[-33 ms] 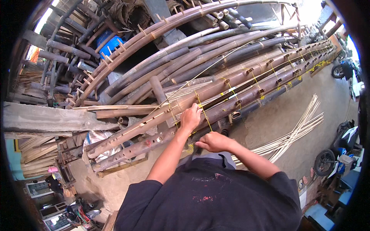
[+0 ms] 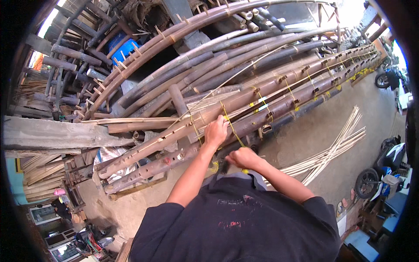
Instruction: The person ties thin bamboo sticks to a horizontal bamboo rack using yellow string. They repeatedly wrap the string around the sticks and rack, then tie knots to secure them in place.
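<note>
Two long brown bamboo poles with cut notches run side by side, the upper pole [image 2: 205, 118] and the lower pole [image 2: 244, 122]. Loops of yellow cord [image 2: 231, 127] bind them. My left hand [image 2: 217, 132] is at the upper pole's lower edge, its curled fingers closed on the cord. Below the lower pole my right hand [image 2: 245, 159] is a fist gripping the same cord, which runs taut down to it from the upper pole. A short yellow tail hangs under that fist. Something dark beside its thumb is too blurred to name.
Bundled bamboo strips [image 2: 323, 148] lie on the floor at the right, with a parked motorcycle [image 2: 367, 181] beyond. Behind the poles are stacked bamboo poles [image 2: 196, 83] and a curved pegged frame [image 2: 166, 43]. A concrete beam [image 2: 65, 133] lies at the left.
My right hand has shifted slightly to the right, and its wrist has turned. The cord's yellow tail now shows below the fist. My left hand has stayed nearly in place.
</note>
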